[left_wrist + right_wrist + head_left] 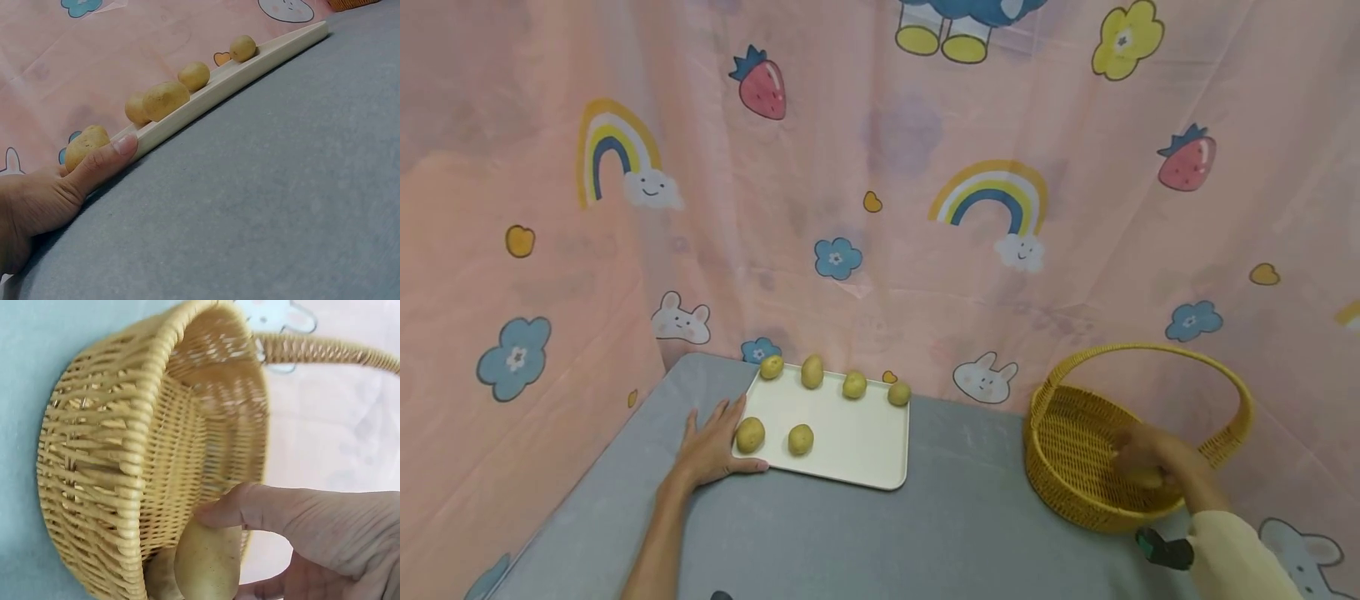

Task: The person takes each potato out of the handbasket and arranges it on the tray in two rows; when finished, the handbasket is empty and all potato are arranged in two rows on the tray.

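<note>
On the left of the table lies a cream tray (857,462) with several potatoes on it, a row along its back edge and two nearer the front, one of them a potato (801,439). My left hand (711,446) rests at the tray's left front corner, fingers spread along the side and thumb straight along the front rim. Over at the right, my right hand (312,531) pinches a potato (208,559) between thumb and fingers, inside the mouth of a yellow wicker basket (94,469). Below that potato, a second potato (162,575) shows in the basket, partly covered.
The basket's tall handle (1150,347) arches over its opening. A pink printed curtain (880,317) hangs right behind the grey table (955,517). A dark strap device (1165,550) sits at the right wrist, by a pale sleeve (1240,550).
</note>
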### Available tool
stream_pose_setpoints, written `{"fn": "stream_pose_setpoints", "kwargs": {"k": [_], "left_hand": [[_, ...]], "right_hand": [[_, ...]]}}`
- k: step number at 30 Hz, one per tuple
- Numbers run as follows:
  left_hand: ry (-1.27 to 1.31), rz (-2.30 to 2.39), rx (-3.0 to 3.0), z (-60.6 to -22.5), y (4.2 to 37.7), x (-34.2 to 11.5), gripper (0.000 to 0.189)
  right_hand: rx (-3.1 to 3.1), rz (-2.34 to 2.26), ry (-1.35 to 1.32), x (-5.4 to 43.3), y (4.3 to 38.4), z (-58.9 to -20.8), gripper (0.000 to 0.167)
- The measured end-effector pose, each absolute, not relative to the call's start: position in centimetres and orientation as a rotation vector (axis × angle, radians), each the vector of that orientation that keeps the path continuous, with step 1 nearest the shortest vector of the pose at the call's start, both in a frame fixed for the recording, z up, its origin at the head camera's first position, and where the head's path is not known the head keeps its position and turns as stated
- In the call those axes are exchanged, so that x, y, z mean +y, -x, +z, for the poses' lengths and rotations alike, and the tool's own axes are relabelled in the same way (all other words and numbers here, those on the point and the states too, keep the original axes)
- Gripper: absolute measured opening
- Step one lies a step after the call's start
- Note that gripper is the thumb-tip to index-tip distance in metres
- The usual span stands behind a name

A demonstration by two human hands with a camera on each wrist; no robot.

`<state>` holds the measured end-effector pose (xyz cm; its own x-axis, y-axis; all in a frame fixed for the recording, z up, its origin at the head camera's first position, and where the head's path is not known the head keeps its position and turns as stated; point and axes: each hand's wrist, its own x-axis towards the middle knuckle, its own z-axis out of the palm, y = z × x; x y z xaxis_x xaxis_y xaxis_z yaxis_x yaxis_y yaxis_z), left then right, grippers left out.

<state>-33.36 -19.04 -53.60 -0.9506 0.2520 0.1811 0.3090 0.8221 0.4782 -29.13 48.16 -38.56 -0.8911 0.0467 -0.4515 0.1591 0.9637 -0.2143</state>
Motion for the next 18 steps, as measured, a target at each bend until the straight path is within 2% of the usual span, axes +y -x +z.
{"fn": "stream_pose_setpoints", "kwargs": {"k": [3, 6, 14, 18], "left_hand": [[0.444, -0.791, -2.887, -53.7, 33.3, -19.2, 0.135], [0.447, -0.795, -2.889, -53.6, 33.3, -19.1, 0.136], [0.444, -0.788, -2.897, -53.5, 33.4, -19.2, 0.137], [0.446, -0.783, -2.902, -53.5, 33.4, -19.2, 0.137]], "right_hand": [[2.670, -0.450, -0.167, 47.4, 28.7, -38.3, 0.062], [2.700, -0.559, -0.156, 46.6, 27.8, -38.0, 0.057], [2.936, -0.362, 0.015, 43.0, 26.2, -36.8, 0.051], [3.015, -0.415, 0.097, 40.4, 25.3, -36.4, 0.046]]}}
